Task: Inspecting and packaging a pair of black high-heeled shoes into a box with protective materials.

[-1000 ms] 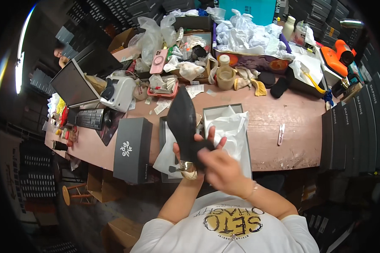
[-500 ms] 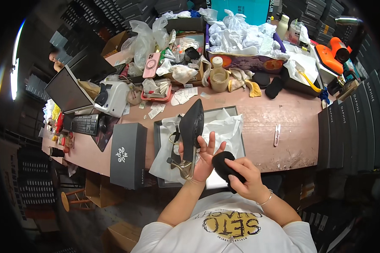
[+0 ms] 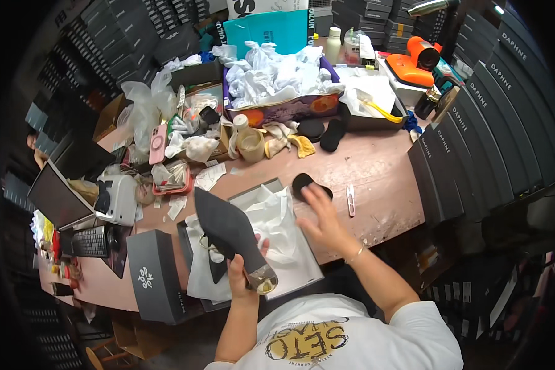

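Note:
My left hand (image 3: 243,280) grips a black pointed shoe (image 3: 223,216) with a metallic heel, its dark sole turned up and its toe pointing away. The shoe is above an open grey shoebox (image 3: 311,276) lined with white tissue paper (image 3: 279,229). To the right, my right hand (image 3: 327,227) is open with fingers stretched out. Its fingertips overlap a black fuzzy pad (image 3: 300,181) lying on the table; whether they touch it I cannot tell.
Left of the open box is a dark grey box lid (image 3: 154,274). A small pink-handled cutter (image 3: 351,200) lies right of the pad. Farther back are a jar (image 3: 250,147), a purple box (image 3: 283,109) heaped with crumpled paper, and more black pads (image 3: 332,135). Stacked shoeboxes (image 3: 475,142) line the right.
My right hand has put the black pad on the table and opened. My left hand has turned the shoe so its sole faces up. The whole view has shifted.

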The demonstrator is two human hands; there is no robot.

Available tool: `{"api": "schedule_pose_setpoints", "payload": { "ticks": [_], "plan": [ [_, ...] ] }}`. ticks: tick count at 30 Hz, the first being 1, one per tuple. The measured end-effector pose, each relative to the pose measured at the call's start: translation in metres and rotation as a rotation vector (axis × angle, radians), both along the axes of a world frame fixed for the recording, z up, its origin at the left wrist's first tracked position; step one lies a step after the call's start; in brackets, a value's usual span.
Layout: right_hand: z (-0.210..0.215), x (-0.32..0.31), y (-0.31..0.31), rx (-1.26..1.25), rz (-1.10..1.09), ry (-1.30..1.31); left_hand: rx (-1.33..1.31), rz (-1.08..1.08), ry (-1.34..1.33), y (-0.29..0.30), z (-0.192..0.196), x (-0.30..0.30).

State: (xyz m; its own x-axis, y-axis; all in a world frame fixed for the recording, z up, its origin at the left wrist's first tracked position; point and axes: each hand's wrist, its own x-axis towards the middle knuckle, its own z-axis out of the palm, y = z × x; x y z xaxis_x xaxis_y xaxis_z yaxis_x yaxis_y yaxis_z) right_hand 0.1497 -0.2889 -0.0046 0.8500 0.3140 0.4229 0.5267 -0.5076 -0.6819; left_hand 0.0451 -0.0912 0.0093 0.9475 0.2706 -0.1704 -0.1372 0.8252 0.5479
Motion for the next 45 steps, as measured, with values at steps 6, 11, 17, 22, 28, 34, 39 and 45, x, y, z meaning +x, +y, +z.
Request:
{"api": "schedule_pose_setpoints", "payload": {
  "ticks": [6,11,17,22,28,34,39,45],
  "plan": [
    [0.025,-0.055,0.036,0.858,0.786,1.201,0.784,-0.053,-0.215,0.0,0.016,-0.001],
    [0.058,-0.039,0.006,0.498,0.894,0.947,0.6,-0.291,-0.123,0.027,0.003,-0.01],
    [0.076,-0.008,0.015,-0.28,0.976,0.117,0.009,-1.199,0.153,0.038,-0.011,-0.009],
    [0.071,0.027,0.033,-0.247,0.905,0.087,0.02,-0.959,0.224,0.055,-0.043,-0.004],
    [0.012,0.207,0.039,-0.179,0.118,0.062,0.128,-0.589,-0.039,0.037,-0.061,0.018],
    [-0.061,0.295,0.076,-0.445,-0.088,-0.043,0.057,-0.356,0.106,0.019,-0.028,0.032],
    [-0.115,0.313,0.086,-0.547,-0.09,-0.04,0.13,-0.319,0.169,0.019,-0.031,0.03],
    [-0.054,0.286,0.082,-0.002,-0.086,-0.291,0.083,-0.293,0.173,0.018,-0.031,0.026]
  ]
}}
